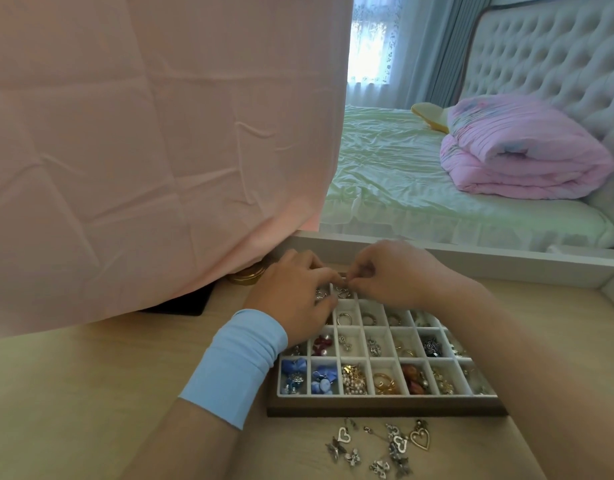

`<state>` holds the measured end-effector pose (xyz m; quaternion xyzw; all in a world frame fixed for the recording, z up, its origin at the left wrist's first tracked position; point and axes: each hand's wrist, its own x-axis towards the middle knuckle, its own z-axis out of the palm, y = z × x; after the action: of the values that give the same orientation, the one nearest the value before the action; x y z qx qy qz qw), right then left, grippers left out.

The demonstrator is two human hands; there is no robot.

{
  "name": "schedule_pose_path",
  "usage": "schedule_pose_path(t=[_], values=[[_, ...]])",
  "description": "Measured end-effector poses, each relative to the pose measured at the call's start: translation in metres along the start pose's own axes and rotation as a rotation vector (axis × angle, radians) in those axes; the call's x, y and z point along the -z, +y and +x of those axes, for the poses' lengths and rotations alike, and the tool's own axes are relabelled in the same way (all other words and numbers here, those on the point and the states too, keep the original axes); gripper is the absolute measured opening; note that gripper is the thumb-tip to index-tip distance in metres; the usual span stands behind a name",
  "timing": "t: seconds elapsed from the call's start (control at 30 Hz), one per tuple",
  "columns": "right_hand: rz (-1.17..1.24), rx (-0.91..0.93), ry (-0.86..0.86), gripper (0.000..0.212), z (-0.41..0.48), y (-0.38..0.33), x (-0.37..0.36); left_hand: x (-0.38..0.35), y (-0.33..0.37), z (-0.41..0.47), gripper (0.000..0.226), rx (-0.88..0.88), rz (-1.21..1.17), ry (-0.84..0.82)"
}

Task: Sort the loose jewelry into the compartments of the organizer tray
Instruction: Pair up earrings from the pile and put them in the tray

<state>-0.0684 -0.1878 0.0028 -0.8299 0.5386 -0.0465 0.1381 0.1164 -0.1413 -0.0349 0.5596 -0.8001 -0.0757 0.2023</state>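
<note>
Pinching a tiny piece (345,281) tip to tip, with left grip (295,292) and right grip (385,275) both curled tight, just above the far row of the tray (385,408). Too small to tell what sort. Probably fastening or untangling before dropping in.

Could slip from so fine a pinch and land in the wrong cell, among lots already sorted. Could also bounce off behind the tray and under the pink cloth (142,150), hard to find there. Could nudge the tray too, with the left wrist hanging low over its left cells, and mix neighbouring lots.

Not yet sorted: loose jewelry (378,448) on the desk (90,393) just in front of the tray, hearts and butterflies lying close, some touching. Likely to snag and drag a neighbour along when lifted; worth picking one at a time.
</note>
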Motion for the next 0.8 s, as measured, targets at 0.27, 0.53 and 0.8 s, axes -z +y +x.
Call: schedule_pose_path(t=[0.27, 0.53, 0.8], values=[[-0.116, -0.023, -0.048, 0.014, 0.01, -0.016, -0.005, -0.002, 0.002, -0.003, 0.024, 0.015, 0.021, 0.026], [-0.068, -0.063, -0.022, 0.012, 0.013, -0.016, 0.004, -0.003, 0.001, -0.004, 0.03, 0.031, 0.023, 0.05], [-0.105, -0.035, -0.092, 0.029, 0.002, -0.019, 0.0, -0.006, 0.001, -0.005, 0.027, 0.04, 0.024, 0.047]])
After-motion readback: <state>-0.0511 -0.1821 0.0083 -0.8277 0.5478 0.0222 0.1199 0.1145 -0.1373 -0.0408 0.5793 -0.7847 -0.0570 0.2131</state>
